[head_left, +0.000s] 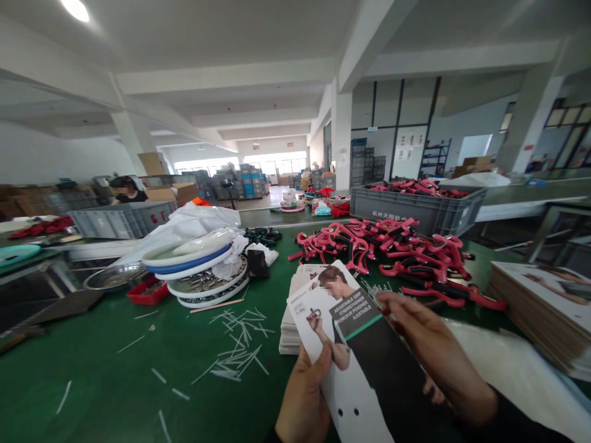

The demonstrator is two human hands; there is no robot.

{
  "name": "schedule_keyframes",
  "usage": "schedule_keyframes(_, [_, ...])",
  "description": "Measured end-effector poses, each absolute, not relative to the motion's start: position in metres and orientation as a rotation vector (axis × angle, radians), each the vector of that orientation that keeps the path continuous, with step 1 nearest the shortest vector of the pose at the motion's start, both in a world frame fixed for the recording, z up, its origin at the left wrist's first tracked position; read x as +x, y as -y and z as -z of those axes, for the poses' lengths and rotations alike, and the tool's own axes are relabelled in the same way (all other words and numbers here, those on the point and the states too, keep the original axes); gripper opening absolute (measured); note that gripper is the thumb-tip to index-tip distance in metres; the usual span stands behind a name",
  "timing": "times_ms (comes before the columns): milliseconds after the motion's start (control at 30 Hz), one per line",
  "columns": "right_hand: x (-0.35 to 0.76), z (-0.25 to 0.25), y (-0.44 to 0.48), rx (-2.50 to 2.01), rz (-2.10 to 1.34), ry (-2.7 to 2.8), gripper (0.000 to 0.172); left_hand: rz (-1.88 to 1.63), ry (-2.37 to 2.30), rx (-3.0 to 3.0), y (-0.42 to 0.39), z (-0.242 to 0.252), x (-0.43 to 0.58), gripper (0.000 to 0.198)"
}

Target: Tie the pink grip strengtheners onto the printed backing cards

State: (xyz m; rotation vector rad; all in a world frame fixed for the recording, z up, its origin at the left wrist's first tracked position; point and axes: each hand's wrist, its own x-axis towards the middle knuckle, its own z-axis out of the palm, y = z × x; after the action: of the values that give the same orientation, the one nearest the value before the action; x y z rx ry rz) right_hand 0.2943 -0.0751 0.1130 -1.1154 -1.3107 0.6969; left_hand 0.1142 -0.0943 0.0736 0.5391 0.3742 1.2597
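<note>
Card is closest, tilted up in both hands just above the near edge of the green table; print reads ADJUSTABLE GRIP STRENGTHENER, two punched holes low down. Left hand pinches its left edge, thumb on the face, fingers behind. Right hand is at the upper right edge, fingers pressed together; thumb hidden, so can't tell if it's pinching anything. Stack of similar cards sits right behind the held one. Loose white strips scattered left of that. Pile of pink-and-black grips beyond the stack, grey crate with more behind it. Right side: tall stack of printed boxes, pale plastic sheet between it and the right hand. Left side: stacked round trays, small metal parts in a lower one, red tray and metal bowl beside them. Co-worker far left, behind another grey crate.
</note>
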Motion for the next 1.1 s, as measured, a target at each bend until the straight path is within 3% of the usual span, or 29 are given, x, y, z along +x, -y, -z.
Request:
schedule_keyframes(233, [0.276,-0.154,0.094,-1.291,0.053,2.220,0.016,-1.265,-0.549,0.733,0.090,-0.083,0.111,0.047])
schedule_keyframes(367, [0.260,-0.142,0.089,-1.308,-0.020,2.235,0.006,-1.289,-0.674,0.819,0.090,-0.083,0.107,0.058])
schedule_keyframes(500, [0.261,-0.129,0.082,-1.231,-0.162,2.175,0.008,-1.323,-0.704,0.854,0.085,-0.080,0.102,0.061])
schedule_keyframes(633, [0.263,-0.127,0.080,-1.055,-0.066,2.146,0.015,-1.276,-0.699,0.780,0.079,-0.081,0.100,0.063])
schedule_keyframes(900, [0.262,-0.137,0.088,-0.751,0.050,2.159,0.009,-1.247,-0.668,0.656,0.068,-0.096,0.090,0.056])
schedule_keyframes(1000, [0.293,-0.134,0.061,-1.092,0.060,1.938,0.024,-1.267,-0.724,0.744,0.045,-0.106,0.075,0.040])
schedule_keyframes(1067, [0.321,-0.124,0.034,-1.668,0.125,1.849,0.038,-1.261,-0.790,0.844,0.025,-0.112,0.066,0.033])
schedule_keyframes(1100, [0.334,-0.117,0.020,-1.954,0.092,1.970,0.037,-1.243,-0.826,0.935,0.015,-0.113,0.063,0.032])
